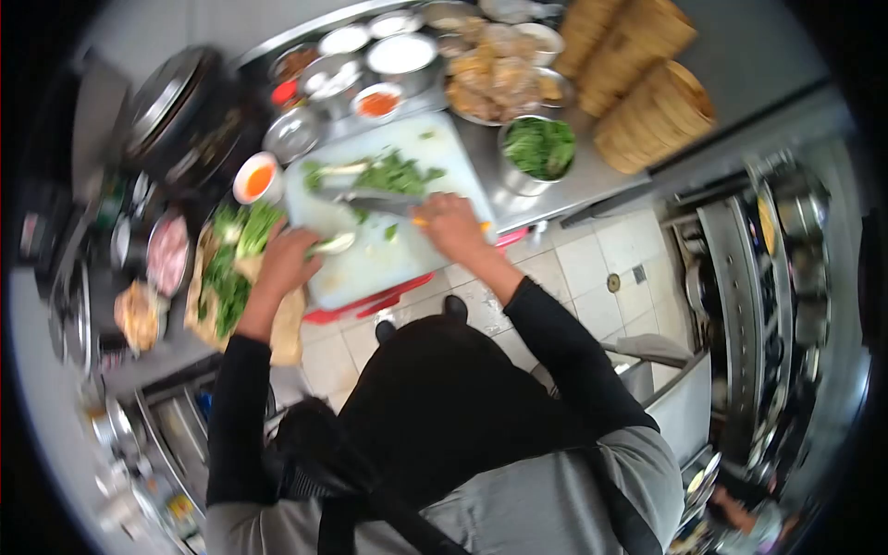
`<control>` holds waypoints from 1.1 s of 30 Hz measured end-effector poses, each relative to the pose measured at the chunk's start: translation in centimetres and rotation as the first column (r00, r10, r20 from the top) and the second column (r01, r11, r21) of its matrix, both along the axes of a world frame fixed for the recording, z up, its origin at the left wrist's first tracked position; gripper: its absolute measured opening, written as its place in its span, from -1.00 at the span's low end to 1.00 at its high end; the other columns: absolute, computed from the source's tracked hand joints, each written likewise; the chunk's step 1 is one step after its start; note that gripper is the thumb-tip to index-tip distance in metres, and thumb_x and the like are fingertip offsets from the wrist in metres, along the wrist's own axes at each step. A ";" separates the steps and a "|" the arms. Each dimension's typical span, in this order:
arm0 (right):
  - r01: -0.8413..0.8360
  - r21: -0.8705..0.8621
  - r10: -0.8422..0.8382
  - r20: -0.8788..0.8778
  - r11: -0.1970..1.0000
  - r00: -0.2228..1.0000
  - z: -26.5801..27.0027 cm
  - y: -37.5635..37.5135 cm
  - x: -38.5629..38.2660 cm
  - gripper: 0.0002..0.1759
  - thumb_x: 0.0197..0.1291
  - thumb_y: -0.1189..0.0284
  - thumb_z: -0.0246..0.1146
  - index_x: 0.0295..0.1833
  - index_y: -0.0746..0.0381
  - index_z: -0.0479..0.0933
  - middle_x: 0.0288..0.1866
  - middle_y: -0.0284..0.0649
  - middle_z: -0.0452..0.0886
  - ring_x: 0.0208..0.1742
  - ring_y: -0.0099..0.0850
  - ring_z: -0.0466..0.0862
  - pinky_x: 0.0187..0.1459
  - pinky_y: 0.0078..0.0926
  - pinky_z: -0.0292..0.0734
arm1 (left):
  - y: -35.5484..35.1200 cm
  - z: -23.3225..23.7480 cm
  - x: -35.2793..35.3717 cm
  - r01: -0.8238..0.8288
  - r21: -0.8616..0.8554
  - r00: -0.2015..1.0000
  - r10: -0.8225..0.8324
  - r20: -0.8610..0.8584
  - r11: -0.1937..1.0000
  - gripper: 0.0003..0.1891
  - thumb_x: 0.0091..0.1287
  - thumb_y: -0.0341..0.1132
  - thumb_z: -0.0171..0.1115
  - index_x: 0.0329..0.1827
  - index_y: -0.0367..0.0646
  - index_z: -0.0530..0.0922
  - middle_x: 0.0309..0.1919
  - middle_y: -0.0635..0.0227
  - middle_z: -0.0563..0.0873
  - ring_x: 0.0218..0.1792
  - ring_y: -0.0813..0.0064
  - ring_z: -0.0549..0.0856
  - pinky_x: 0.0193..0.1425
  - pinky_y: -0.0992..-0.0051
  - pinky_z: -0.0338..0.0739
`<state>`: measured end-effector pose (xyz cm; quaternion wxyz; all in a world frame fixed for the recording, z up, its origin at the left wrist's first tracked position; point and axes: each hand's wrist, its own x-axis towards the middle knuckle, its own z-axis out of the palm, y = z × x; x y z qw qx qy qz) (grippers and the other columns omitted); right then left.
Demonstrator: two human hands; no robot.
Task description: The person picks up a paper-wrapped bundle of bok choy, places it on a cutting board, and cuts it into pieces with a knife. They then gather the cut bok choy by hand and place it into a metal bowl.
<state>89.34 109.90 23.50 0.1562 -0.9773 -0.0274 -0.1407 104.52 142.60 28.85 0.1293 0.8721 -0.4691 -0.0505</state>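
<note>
My right hand (453,227) is wrapped round the orange handle of a kitchen knife. Its grey blade (379,198) points left, low over the white cutting board (444,148). At the board's left edge, my left hand (290,263) closes on a leafy green vegetable, whose pale stem end (337,244) sticks out over the board. Cut green leaves (398,174) and a whitish stalk lie on the board beyond the blade, and small scraps are scattered nearer me. More leafy greens (225,289) rest on brown paper (289,324) beside my left hand.
Behind the board stand metal bowls, a dish of red bits (377,104) and a heaped bowl of brownish food (495,79). To the right are a metal pot of greens (538,153) and bamboo steamers (655,116). A cup of orange liquid (257,178) and a bowl of pink meat (168,254) stand left.
</note>
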 end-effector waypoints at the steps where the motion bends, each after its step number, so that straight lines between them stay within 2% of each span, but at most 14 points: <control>1: 0.035 0.053 -0.037 0.027 0.998 0.999 2.8 1.0 -0.3 -0.44 0.17 0.28 0.47 0.32 0.07 0.65 0.24 -0.13 0.62 0.32 -0.10 0.52 0.28 -0.09 0.38 | -0.6 2.0 -0.3 -0.004 -0.008 1.000 0.004 -0.011 1.000 -0.73 0.15 -0.32 0.38 -0.07 -0.05 0.70 -0.08 0.30 0.75 0.07 0.18 0.71 0.51 0.04 0.33; 5: -0.214 0.383 0.176 0.132 0.899 0.976 11.4 2.8 -0.5 -0.14 0.19 0.30 0.49 0.58 0.23 0.32 0.38 0.10 0.54 0.38 0.09 0.53 0.33 0.00 0.44 | -7.6 9.4 -4.1 0.008 0.067 0.980 0.006 -0.197 0.998 -0.73 0.13 -0.35 0.39 -0.08 -0.09 0.70 -0.04 0.27 0.74 0.10 0.13 0.70 0.42 0.05 0.44; 7: -0.096 0.596 0.325 -0.291 0.797 0.900 13.6 2.8 0.0 -0.12 0.21 0.37 0.46 0.61 0.25 0.25 0.39 0.16 0.52 0.32 0.14 0.57 0.30 -0.07 0.52 | -11.5 11.0 -5.1 0.244 -0.201 0.968 -0.228 0.101 0.949 -0.65 0.14 -0.39 0.41 0.04 -0.07 0.69 0.07 0.20 0.70 0.19 -0.04 0.64 0.42 0.04 0.46; 10: -0.164 0.542 -0.014 0.309 0.824 0.951 9.2 -0.9 1.2 -0.27 0.22 0.43 0.37 0.49 0.36 0.34 0.24 0.22 0.61 0.27 0.10 0.63 0.19 -0.02 0.57 | -14.7 15.2 -7.0 0.268 -0.345 0.931 -0.149 0.333 0.900 -0.55 0.17 -0.40 0.40 0.19 -0.10 0.67 0.19 0.17 0.66 0.25 0.00 0.62 0.40 0.09 0.48; 12: 0.006 0.493 -0.232 0.398 0.870 0.888 9.5 -6.0 0.1 -0.40 0.24 0.43 0.35 0.37 0.38 0.43 0.16 0.17 0.63 0.21 0.09 0.64 0.17 -0.03 0.55 | -13.8 13.9 -6.8 0.185 -0.473 0.977 -0.107 0.186 0.862 -0.52 0.19 -0.42 0.39 0.24 -0.11 0.65 0.22 0.15 0.65 0.27 0.01 0.61 0.41 0.12 0.47; 13: 0.119 0.682 -0.251 0.097 0.721 0.963 8.6 -9.3 -0.1 -0.52 0.26 0.41 0.35 0.24 0.41 0.50 0.11 0.16 0.61 0.13 0.09 0.62 0.14 -0.05 0.54 | -12.2 12.8 -6.7 0.078 -0.582 0.997 -0.068 0.039 0.809 -0.49 0.21 -0.44 0.38 0.28 -0.11 0.62 0.24 0.12 0.63 0.30 0.02 0.60 0.43 0.15 0.45; 15: 0.379 0.037 -0.366 0.361 0.925 0.858 0.5 -16.5 -0.5 -0.63 0.34 0.30 0.30 0.08 0.37 0.56 0.01 0.10 0.63 -0.01 0.08 0.61 0.09 -0.02 0.52 | -10.0 9.3 -6.9 -0.047 -0.616 0.988 -0.056 -0.147 0.786 -0.52 0.23 -0.47 0.37 0.27 -0.14 0.62 0.21 0.11 0.65 0.27 0.04 0.61 0.42 0.15 0.46; 16: 0.552 0.164 -0.544 -0.094 0.817 0.834 2.3 -18.1 -0.1 -0.61 0.41 0.22 0.27 0.06 0.36 0.57 -0.03 0.06 0.62 0.02 0.06 0.60 0.11 0.00 0.49 | -9.2 7.7 -7.4 -0.081 -0.651 0.981 -0.054 -0.184 0.755 -0.55 0.26 -0.45 0.37 0.26 -0.14 0.62 0.19 0.12 0.66 0.26 0.05 0.62 0.41 0.17 0.47; 17: 0.448 0.575 -0.579 0.056 0.685 0.814 4.1 -17.3 0.4 -0.55 0.45 0.16 0.29 0.12 0.37 0.54 -0.03 0.05 0.60 0.06 0.05 0.60 0.11 -0.01 0.50 | -8.3 5.6 -8.1 -0.163 -0.684 0.955 -0.059 -0.289 0.711 -0.57 0.28 -0.44 0.37 0.24 -0.13 0.62 0.17 0.12 0.66 0.25 0.07 0.62 0.40 0.18 0.47; 18: 0.421 0.434 -0.558 0.258 0.796 0.789 0.6 -20.1 1.5 -0.47 0.42 0.14 0.34 0.21 0.38 0.48 0.03 0.05 0.62 0.06 0.04 0.61 0.12 -0.02 0.51 | -7.6 4.6 -8.8 -0.184 -0.670 0.952 -0.038 -0.303 0.719 -0.59 0.28 -0.43 0.37 0.22 -0.14 0.62 0.14 0.13 0.66 0.23 0.07 0.63 0.37 0.19 0.50; 19: 0.443 0.582 -0.575 0.053 0.682 0.816 3.3 -18.4 1.6 -0.34 0.35 0.13 0.40 0.32 0.38 0.41 0.14 0.10 0.63 0.14 0.02 0.62 0.18 -0.04 0.51 | -6.7 4.7 -9.5 -0.207 -0.648 0.939 -0.037 -0.342 0.733 -0.60 0.28 -0.40 0.37 0.20 -0.13 0.62 0.11 0.13 0.65 0.22 0.06 0.63 0.34 0.19 0.52; 26: 0.475 0.033 -0.475 0.009 0.879 0.880 5.0 -18.3 0.9 -0.39 0.31 0.12 0.46 0.26 0.34 0.52 -0.01 0.03 0.74 0.04 -0.06 0.73 0.10 -0.19 0.60 | 4.5 1.5 -11.9 -0.667 -0.543 0.730 0.300 -0.614 0.511 -0.74 0.31 -0.47 0.37 0.06 -0.23 0.71 -0.13 0.23 0.73 0.06 0.31 0.71 0.16 0.33 0.60; 31: 0.194 0.426 -0.212 -0.004 0.884 0.977 8.3 -10.2 0.7 -0.73 0.41 0.44 0.38 0.14 0.28 0.58 -0.26 -0.31 0.63 -0.28 -0.54 0.58 -0.17 -0.54 0.53 | 14.7 -1.0 -8.1 -0.733 -0.547 0.642 0.676 -0.362 0.404 -0.70 0.31 -0.39 0.39 0.10 -0.12 0.72 -0.01 0.17 0.71 -0.08 0.26 0.76 0.05 0.33 0.65; 33: 0.145 0.308 -0.072 -0.238 0.940 0.969 8.6 -4.7 0.7 -0.72 0.37 0.48 0.39 0.14 0.25 0.58 -0.23 -0.24 0.64 -0.25 -0.48 0.62 -0.14 -0.48 0.58 | 15.6 0.6 -6.3 -0.659 -0.523 0.507 0.833 0.222 0.541 -0.67 0.25 -0.35 0.43 0.10 -0.03 0.72 0.06 0.24 0.69 0.00 0.18 0.73 0.14 0.22 0.63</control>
